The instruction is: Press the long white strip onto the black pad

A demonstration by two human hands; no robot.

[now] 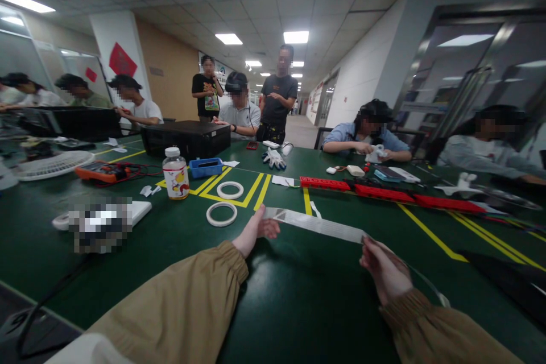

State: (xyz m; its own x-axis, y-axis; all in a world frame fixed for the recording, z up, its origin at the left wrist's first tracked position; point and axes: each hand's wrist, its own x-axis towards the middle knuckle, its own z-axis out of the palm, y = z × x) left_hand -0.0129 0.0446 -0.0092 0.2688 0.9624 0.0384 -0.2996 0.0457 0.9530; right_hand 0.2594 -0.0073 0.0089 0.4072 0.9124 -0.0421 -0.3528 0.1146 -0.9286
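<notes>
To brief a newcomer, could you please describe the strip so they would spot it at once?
At the green table, look between the left hand and right hand. The strip spans the gap: long, flat and pale, unlike the yellow lines and round rings nearby.
</notes>
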